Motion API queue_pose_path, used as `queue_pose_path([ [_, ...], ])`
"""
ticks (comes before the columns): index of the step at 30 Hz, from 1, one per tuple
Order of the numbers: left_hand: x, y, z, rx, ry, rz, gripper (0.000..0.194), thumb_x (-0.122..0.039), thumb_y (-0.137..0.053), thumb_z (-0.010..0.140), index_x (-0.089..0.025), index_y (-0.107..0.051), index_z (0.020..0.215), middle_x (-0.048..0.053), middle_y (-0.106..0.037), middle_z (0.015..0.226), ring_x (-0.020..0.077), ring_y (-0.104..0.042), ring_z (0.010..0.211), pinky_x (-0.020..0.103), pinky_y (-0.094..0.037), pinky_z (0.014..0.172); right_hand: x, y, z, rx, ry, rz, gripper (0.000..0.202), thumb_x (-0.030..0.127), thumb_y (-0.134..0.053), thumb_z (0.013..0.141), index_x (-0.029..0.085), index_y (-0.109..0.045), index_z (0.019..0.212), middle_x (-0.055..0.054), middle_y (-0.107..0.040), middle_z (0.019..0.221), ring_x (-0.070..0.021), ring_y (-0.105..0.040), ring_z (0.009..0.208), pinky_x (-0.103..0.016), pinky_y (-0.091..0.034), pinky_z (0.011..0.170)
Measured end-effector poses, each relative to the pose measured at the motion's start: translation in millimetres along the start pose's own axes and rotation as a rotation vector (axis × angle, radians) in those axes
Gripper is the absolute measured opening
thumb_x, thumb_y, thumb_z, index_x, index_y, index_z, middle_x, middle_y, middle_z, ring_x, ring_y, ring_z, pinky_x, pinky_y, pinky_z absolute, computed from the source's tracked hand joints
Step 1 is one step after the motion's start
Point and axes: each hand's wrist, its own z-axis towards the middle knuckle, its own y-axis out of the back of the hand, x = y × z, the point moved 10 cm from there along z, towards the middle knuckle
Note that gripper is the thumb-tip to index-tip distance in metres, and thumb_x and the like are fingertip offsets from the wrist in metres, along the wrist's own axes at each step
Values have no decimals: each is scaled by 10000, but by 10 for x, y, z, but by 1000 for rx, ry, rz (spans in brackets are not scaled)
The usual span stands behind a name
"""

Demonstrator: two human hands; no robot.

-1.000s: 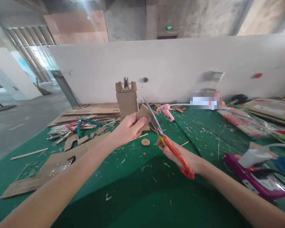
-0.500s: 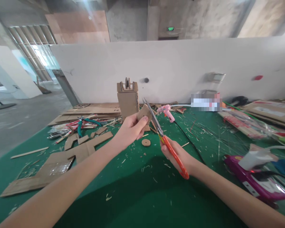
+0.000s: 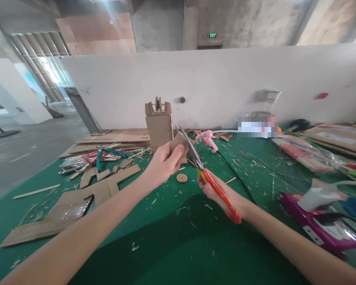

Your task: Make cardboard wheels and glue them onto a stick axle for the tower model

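Between thumb and fingers, my left hand (image 3: 163, 162) pinches a small piece of cardboard (image 3: 178, 141). My right hand (image 3: 215, 190) grips scissors (image 3: 222, 194) with orange-red handles, their blades pointing up and away along the right edge of that piece. The blade tips stand slightly apart. Just below on the green table lies a cardboard disc (image 3: 182, 178) with a small hole in its middle. Behind my left hand rises an upright cardboard box (image 3: 159, 130), topped by a small wheel (image 3: 158, 104) on a stick axle. My left fingers are partly hidden behind the cardboard.
A pink glue gun (image 3: 208, 140) with a black cable lies beyond the scissors. Teal-handled pliers (image 3: 99, 158) and cardboard scraps (image 3: 106, 190) are at left. At right sits a purple power strip (image 3: 311, 233) with plugs. A white partition (image 3: 213, 87) stands behind the table (image 3: 166, 253).
The scissors' handles have spread a little, and the blades have opened slightly. The cardboard piece in my left hand has barely moved.
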Motion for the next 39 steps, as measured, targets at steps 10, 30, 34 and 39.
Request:
queue_pose_path([
  [10, -5, -33, -30, -26, 1, 5, 354, -453, -462, 942, -206, -363, 707, -92, -328, 478, 50, -291, 392, 222, -242, 419, 8, 44, 53, -68, 2, -161, 444, 630, -352, 922, 214, -363, 767, 31, -384, 698, -114, -323, 594, -269, -334, 535],
  [30, -1, -13, -6, 142, 78, 134, 333, -491, -433, 934, -214, -382, 756, -93, -289, 474, 62, -254, 388, 217, -211, 406, 43, -15, -13, 28, 14, -85, 468, 676, -360, 897, 211, -409, 926, -1, -435, 789, -129, -397, 659, -283, -414, 587],
  [34, -30, -1, -12, 168, 94, 174, 333, -460, -443, 937, -219, -353, 725, -88, -292, 470, 59, -237, 385, 214, -187, 394, 17, 16, 21, -27, 0, -187, 458, 655, -328, 918, 213, -378, 810, 27, -398, 713, -117, -345, 604, -277, -356, 553],
  [39, -36, 11, -14, 166, 96, 161, 330, -468, -449, 932, -219, -361, 734, -94, -281, 469, 60, -239, 379, 208, -185, 386, -20, 39, 51, -66, 5, -237, 464, 648, -329, 918, 213, -360, 759, 28, -397, 692, -114, -328, 586, -273, -331, 530],
])
